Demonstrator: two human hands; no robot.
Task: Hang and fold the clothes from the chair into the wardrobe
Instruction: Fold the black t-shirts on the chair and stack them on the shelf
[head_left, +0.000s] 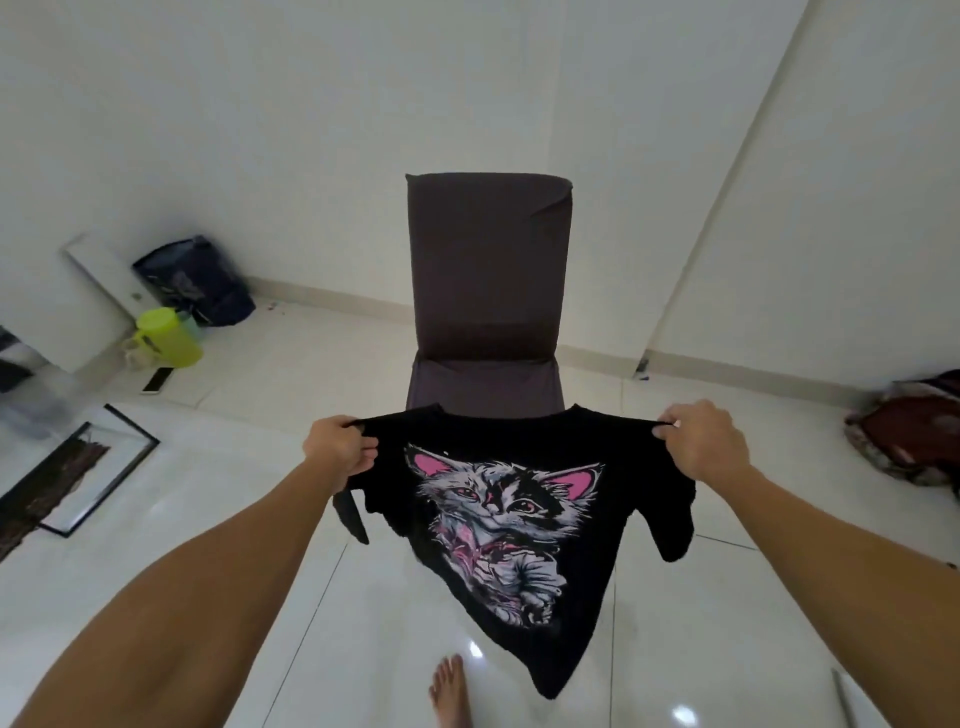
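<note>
Black cotton T-shirt with a pink-eared cat print (511, 525), limp and light, hangs before the brown-covered chair (488, 280) at twelve o'clock.
My left hand (340, 449) and right hand (709, 449) pinch its shoulders, the best hold; the hem sags unsupported.

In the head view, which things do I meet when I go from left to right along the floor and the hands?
Framed picture → green jug → left hand → black cat T-shirt → right hand → patterned cloth bundle.

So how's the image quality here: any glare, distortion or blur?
Head view: strong wide-angle bending of the wall edges; bright glare spots on the glossy floor tiles; soft, even light; the black T-shirt and both hands stay sharp, though the far left edge looks smeared.
</note>
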